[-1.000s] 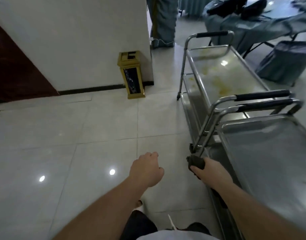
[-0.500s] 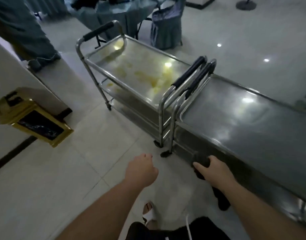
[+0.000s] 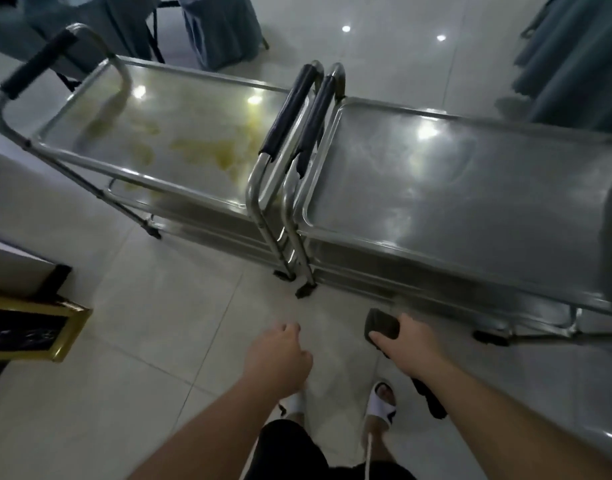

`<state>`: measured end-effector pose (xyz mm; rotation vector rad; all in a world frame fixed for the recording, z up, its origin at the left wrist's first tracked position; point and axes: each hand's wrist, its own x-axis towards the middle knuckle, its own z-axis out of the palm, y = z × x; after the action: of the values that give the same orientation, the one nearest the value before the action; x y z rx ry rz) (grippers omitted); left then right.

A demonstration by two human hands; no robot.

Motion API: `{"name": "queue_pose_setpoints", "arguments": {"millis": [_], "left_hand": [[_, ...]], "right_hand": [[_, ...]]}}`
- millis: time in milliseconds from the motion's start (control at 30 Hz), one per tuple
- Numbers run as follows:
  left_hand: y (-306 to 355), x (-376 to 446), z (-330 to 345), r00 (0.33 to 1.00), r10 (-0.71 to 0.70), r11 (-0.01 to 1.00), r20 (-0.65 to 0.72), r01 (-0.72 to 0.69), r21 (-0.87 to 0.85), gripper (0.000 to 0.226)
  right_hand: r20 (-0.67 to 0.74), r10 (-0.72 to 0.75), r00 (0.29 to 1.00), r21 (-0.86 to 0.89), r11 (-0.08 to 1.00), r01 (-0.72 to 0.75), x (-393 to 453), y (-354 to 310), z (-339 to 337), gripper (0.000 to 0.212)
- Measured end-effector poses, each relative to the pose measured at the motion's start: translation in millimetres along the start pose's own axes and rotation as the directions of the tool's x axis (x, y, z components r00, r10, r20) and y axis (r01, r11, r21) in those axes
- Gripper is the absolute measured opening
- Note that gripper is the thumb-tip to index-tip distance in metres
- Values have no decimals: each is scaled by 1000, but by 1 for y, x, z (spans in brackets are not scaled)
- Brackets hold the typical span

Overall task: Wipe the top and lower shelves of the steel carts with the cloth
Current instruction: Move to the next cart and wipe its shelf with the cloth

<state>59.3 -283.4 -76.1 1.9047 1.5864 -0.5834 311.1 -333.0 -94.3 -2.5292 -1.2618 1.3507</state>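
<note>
Two shiny steel carts stand end to end on the pale tiled floor (image 3: pixel 159 341), their black-padded push handles almost touching in the middle. The left steel cart (image 3: pixel 180 140) carries yellowish smears (image 3: pixel 225 150) across its top shelf; the right steel cart (image 3: pixel 453 188) has a duller, streaked top, and its far right end runs out of the frame. The lower shelves of both carts are mostly hidden beneath the top shelves, so only thin strips of their near edges show. The right hand (image 3: pixel 410 344) hangs low in front of the right cart, its fingers curled around a dark folded cloth (image 3: pixel 382 325); a dark tail of that cloth (partly covered by the forearm) trails below the wrist. The left hand (image 3: pixel 280 358) hovers over the floor, apart from both carts, fingers curled loosely inward and holding nothing that can be seen. Below, white slide sandals (image 3: pixel 382 405) show on the person's feet, the left one half hidden by the left arm. A gold-framed black bin (image 3: pixel 31 332) is cut off at the left edge, and blue-grey draped fabric (image 3: pixel 221 29) fills the dim background, its detail hard to make out.
</note>
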Motion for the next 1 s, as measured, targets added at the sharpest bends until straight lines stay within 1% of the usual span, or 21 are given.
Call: {"name": "queue_pose_setpoints", "arguments": {"millis": [133,200,267,300,367,400,600,667,800,833,900,1000], "left_hand": [[-15,41,13,993,69,996,98,-75,57,50],[-22,63,19,983,99,991,154,-112,78,50],[-27,85,27,974,127,981,185,-151,122,51],[-30,95,31,972,136,977,193,-164,138,52],[-32,110,37,969,147,973,197,-178,149,54],[-33,118,42,968,147,973,203,-178,144,54],[-30,164,85,979,126,977,160,-151,152,56],[-27,182,107,981,111,978,159,-137,159,55],[-23,234,159,977,153,967,146,-179,182,54],[-24,251,172,977,157,966,143,-182,181,54],[-27,285,196,977,171,961,129,-194,197,53],[-38,335,224,974,217,941,70,-228,250,52]], "right_hand": [[1,106,994,21,994,-106,14,1,24,47],[-25,178,984,52,983,-177,20,1,39,45],[-66,262,963,141,958,-251,27,4,56,44],[-66,298,952,220,935,-278,30,5,66,43],[-31,341,940,354,883,-308,36,9,85,45],[-10,346,938,375,871,-317,40,13,97,47],[41,250,967,350,903,-248,83,31,135,46],[59,202,978,288,934,-210,106,41,141,46],[57,119,991,122,985,-126,171,68,162,49],[53,104,993,86,990,-109,190,75,168,48],[1,56,998,43,998,-56,228,88,183,46],[-73,-3,997,-35,999,1,281,97,208,51]]}}
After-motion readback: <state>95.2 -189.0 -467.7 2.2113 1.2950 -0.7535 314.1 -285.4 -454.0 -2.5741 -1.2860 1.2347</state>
